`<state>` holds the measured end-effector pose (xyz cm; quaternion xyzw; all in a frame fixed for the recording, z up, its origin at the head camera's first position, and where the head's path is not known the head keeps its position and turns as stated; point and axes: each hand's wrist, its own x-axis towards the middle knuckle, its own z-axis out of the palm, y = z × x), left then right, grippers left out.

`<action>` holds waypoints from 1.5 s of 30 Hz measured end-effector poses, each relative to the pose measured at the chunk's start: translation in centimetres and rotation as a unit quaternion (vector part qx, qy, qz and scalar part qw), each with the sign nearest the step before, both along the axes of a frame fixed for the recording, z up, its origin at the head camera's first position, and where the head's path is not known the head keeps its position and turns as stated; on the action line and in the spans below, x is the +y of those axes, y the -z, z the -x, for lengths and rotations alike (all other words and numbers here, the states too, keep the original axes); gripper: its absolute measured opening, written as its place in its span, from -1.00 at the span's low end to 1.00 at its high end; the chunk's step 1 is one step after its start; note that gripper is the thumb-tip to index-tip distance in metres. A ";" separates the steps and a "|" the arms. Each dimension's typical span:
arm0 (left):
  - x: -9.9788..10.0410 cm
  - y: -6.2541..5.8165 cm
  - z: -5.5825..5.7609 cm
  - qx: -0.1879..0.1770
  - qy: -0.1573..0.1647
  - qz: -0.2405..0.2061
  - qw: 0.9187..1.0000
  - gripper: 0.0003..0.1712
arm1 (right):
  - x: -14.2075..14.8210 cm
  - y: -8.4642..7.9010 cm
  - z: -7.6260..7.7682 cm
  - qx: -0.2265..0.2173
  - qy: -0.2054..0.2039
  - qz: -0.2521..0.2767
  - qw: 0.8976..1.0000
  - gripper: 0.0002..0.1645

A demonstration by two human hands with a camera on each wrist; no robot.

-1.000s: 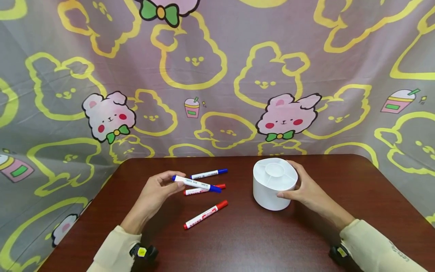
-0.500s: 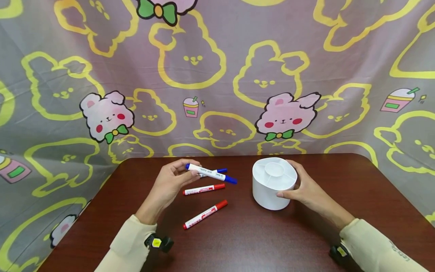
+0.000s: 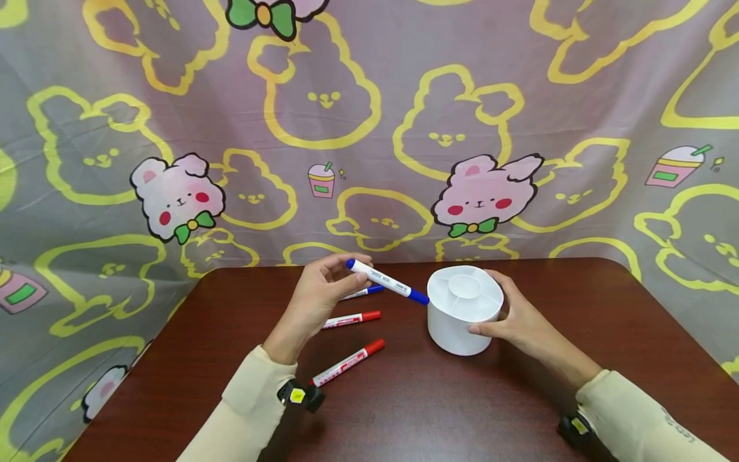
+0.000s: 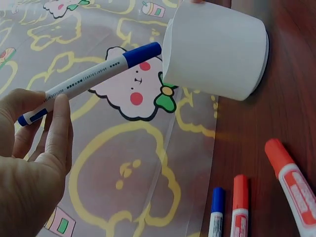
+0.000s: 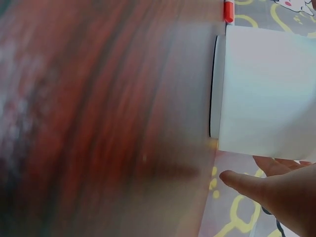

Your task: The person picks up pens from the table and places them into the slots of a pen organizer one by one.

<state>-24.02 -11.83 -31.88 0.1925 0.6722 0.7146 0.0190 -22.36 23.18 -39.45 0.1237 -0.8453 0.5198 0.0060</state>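
My left hand (image 3: 317, 298) pinches a blue-capped white marker (image 3: 388, 280) by its rear end, above the table. The marker slants down to the right, its blue cap (image 3: 419, 296) at the near-left rim of a round white pen holder (image 3: 458, 330); whether they touch I cannot tell. The holder stands upright, with a round middle cup and several compartments around it. My right hand (image 3: 522, 321) holds its right side, thumb in front and fingers behind, partly hidden. In the left wrist view the held marker (image 4: 94, 79) points toward the holder (image 4: 212, 49).
On the brown table (image 3: 416, 410) lie another blue marker (image 3: 369, 292), a red marker (image 3: 358, 319) behind and a second red marker (image 3: 349, 364) nearer me. My left hand and sleeve partly cover them. A patterned curtain (image 3: 358, 160) hangs behind the table.
My left hand has carried the blue marker to the right and slightly up, from above the lying markers to the pen holder's rim. My right hand stays on the holder.
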 end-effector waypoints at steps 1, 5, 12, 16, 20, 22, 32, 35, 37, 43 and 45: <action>0.2 0.0 0.1 0.000 0.000 0.001 1.000 -0.59 | 0.0 0.0 0.0 -0.001 0.000 0.001 1.000 0.30; 1.0 -0.2 0.4 0.002 0.000 -0.001 1.000 -0.62 | 0.0 0.0 0.0 -0.003 -0.003 0.005 1.000 0.31; 2.6 -0.2 0.8 0.037 0.004 0.035 0.999 -0.64 | 0.1 0.2 0.0 -0.005 -0.004 0.010 1.000 0.31; 3.5 -0.2 0.7 0.063 0.009 0.066 0.996 -0.66 | 0.0 0.1 0.0 -0.009 -0.004 0.016 1.000 0.33; 4.2 0.1 0.6 0.072 0.012 0.089 0.993 -0.69 | -0.1 0.0 0.0 -0.009 -0.005 0.021 1.000 0.33; 4.5 0.2 0.6 0.071 0.016 0.095 0.993 -0.70 | -0.1 0.0 0.0 -0.008 -0.005 0.021 1.000 0.33; 6.4 0.5 0.2 0.074 0.050 0.120 0.989 -0.68 | -0.2 0.1 -0.1 -0.007 0.003 0.011 1.000 0.33; 7.1 0.6 0.0 0.078 0.064 0.125 0.987 -0.65 | -0.3 0.1 -0.1 -0.011 0.003 0.011 1.000 0.33; 7.6 0.7 -0.1 0.089 0.066 0.132 0.985 -0.66 | -0.3 0.1 -0.2 -0.012 0.003 0.010 1.000 0.33; 9.0 1.1 -0.3 0.148 0.072 0.184 0.969 -0.69 | -0.3 0.0 -0.3 -0.003 0.003 0.011 1.000 0.31; 9.3 1.3 -0.4 0.154 0.081 0.193 0.966 -0.68 | -0.4 -0.1 -0.3 -0.001 0.002 0.012 1.000 0.30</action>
